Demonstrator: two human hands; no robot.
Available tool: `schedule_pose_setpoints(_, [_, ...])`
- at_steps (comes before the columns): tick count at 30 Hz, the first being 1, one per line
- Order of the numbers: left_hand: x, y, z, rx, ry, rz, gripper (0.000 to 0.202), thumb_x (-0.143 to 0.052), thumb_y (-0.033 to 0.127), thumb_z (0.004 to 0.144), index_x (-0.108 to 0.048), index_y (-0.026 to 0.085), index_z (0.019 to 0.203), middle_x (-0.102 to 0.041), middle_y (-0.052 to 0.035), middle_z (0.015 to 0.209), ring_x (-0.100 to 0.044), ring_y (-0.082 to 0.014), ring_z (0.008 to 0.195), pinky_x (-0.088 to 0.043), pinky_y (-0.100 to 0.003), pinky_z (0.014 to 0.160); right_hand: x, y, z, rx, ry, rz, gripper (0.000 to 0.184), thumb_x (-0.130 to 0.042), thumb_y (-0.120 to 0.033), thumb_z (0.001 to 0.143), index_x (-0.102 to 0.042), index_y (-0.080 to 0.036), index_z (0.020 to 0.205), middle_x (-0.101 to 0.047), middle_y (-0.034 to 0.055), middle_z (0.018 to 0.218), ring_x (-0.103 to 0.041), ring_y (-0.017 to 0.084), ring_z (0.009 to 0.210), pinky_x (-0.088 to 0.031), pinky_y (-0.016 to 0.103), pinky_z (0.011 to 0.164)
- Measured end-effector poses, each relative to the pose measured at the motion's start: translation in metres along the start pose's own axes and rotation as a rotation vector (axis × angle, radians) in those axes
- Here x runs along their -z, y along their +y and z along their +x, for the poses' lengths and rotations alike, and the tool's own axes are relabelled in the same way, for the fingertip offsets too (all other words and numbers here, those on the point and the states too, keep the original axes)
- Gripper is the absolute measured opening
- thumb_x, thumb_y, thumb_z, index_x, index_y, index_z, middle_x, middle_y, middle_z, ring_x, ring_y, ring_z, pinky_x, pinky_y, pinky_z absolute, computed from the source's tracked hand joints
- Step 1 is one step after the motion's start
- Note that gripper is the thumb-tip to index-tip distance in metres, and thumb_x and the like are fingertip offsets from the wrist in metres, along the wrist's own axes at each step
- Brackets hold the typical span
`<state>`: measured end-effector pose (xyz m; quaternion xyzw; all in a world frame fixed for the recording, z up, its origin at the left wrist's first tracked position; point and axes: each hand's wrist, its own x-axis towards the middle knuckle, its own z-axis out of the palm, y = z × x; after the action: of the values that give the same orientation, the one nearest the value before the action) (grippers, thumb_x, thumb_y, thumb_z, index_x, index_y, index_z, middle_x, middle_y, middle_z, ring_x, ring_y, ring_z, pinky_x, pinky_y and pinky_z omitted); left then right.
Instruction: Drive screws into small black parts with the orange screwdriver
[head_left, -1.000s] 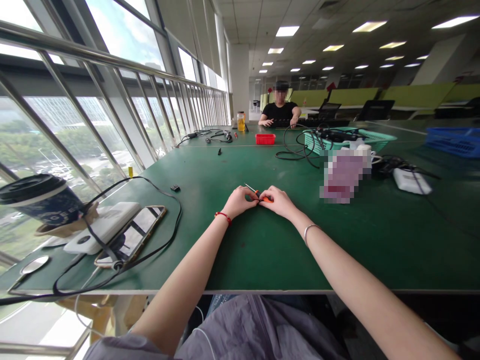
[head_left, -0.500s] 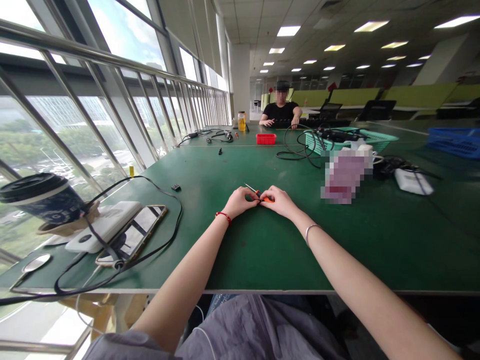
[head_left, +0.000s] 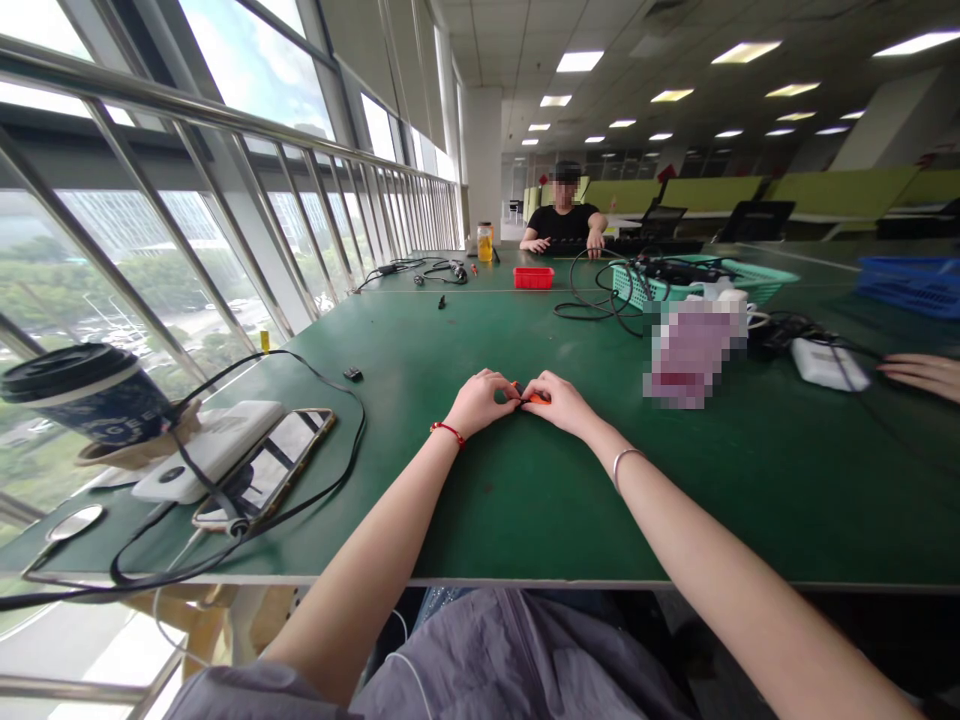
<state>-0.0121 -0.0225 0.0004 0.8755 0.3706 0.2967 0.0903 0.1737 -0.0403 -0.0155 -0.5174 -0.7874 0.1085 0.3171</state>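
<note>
My left hand (head_left: 484, 402) and my right hand (head_left: 559, 400) meet above the green table, thumbs and fingers pinched together. The orange handle of a small screwdriver (head_left: 538, 398) shows under my right fingers, which are closed on it. A bit of red and black shows between the two hands. Something thin and dark seems to lie at my left fingertips, too small to name. The screwdriver's metal shaft is hidden now.
On the left stand a paper cup (head_left: 90, 395), a white power bank (head_left: 206, 455), a phone (head_left: 266, 468) and a looping black cable (head_left: 360, 430). Ahead is a red tray (head_left: 533, 278); rightward, a green basket (head_left: 765, 282). Another person's hand (head_left: 922, 372) rests at the right edge.
The screwdriver's silver shaft, visible earlier beyond my fingers, no longer shows. My hands stay in nearly the same place. Another person's hand has come in at the right edge.
</note>
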Motion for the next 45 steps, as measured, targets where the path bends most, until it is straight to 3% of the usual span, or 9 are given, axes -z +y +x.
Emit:
schedule_pose_setpoints(6, [0.005, 0.006, 0.001, -0.055, -0.059, 0.123, 0.017, -0.057, 0.021, 0.080, -0.072, 0.021, 0.087, -0.069, -0.0053, 0.092, -0.057, -0.0208, 0.090, -0.044, -0.035, 0.087, -0.002, -0.001, 0.000, -0.011, 0.012, -0.034, 0.010, -0.067, -0.028, 0.075, -0.068, -0.024, 0.085, -0.051, -0.0007, 0.082, -0.051, 0.012, 0.071, -0.039, 0.025, 0.068])
schedule_pose_setpoints(10, [0.006, 0.010, 0.000, -0.037, -0.060, 0.169, 0.015, -0.058, 0.020, 0.079, -0.072, 0.021, 0.083, -0.069, -0.0053, 0.090, -0.057, -0.0215, 0.091, -0.044, -0.035, 0.086, -0.002, -0.002, 0.000, -0.016, 0.020, -0.075, 0.010, -0.067, -0.030, 0.075, -0.068, -0.024, 0.083, -0.052, 0.0004, 0.081, -0.052, 0.015, 0.077, -0.039, 0.027, 0.072])
schedule_pose_setpoints(23, [0.003, 0.005, -0.002, 0.049, -0.009, -0.009, 0.012, -0.060, 0.022, 0.079, -0.072, 0.020, 0.078, -0.069, -0.0036, 0.092, -0.061, -0.0183, 0.089, -0.047, -0.030, 0.086, 0.002, -0.003, -0.002, 0.009, -0.004, -0.096, 0.008, -0.067, -0.029, 0.076, -0.066, -0.024, 0.082, -0.050, 0.0005, 0.081, -0.050, 0.015, 0.078, -0.038, 0.027, 0.072])
schedule_pose_setpoints(33, [0.007, 0.018, -0.007, 0.074, 0.040, 0.080, 0.015, -0.055, 0.026, 0.085, -0.070, 0.022, 0.085, -0.071, -0.0006, 0.094, -0.061, -0.0178, 0.092, -0.048, -0.028, 0.082, 0.002, -0.001, -0.003, -0.002, -0.004, -0.040, 0.014, -0.068, -0.024, 0.071, -0.065, -0.023, 0.085, -0.050, 0.0004, 0.082, -0.052, 0.016, 0.080, -0.040, 0.028, 0.075])
schedule_pose_setpoints(37, [0.010, 0.023, -0.008, 0.046, 0.057, 0.082, 0.015, -0.054, 0.025, 0.086, -0.069, 0.023, 0.087, -0.072, 0.0004, 0.093, -0.061, -0.0165, 0.090, -0.047, -0.027, 0.080, 0.008, 0.003, -0.005, -0.030, 0.017, 0.019, 0.020, -0.059, -0.011, 0.073, -0.064, -0.022, 0.089, -0.051, 0.0005, 0.088, -0.054, 0.013, 0.078, -0.043, 0.026, 0.077])
schedule_pose_setpoints(42, [0.013, 0.029, -0.009, -0.024, 0.092, 0.018, 0.010, -0.059, 0.022, 0.082, -0.069, 0.021, 0.082, -0.072, -0.0005, 0.086, -0.060, -0.0174, 0.088, -0.048, -0.028, 0.080, 0.024, 0.003, -0.006, -0.089, 0.068, 0.099, 0.026, -0.042, -0.014, 0.085, -0.067, -0.020, 0.086, -0.047, 0.0021, 0.086, -0.056, 0.012, 0.078, -0.046, 0.029, 0.083])
schedule_pose_setpoints(45, [0.014, 0.030, -0.009, -0.008, 0.132, -0.030, 0.008, -0.063, 0.021, 0.080, -0.070, 0.021, 0.082, -0.072, -0.0008, 0.085, -0.062, -0.0177, 0.088, -0.048, -0.029, 0.080, 0.031, -0.003, -0.008, -0.060, 0.126, 0.202, 0.019, -0.052, -0.017, 0.080, -0.070, -0.021, 0.084, -0.047, 0.0022, 0.088, -0.056, 0.013, 0.084, -0.046, 0.033, 0.091])
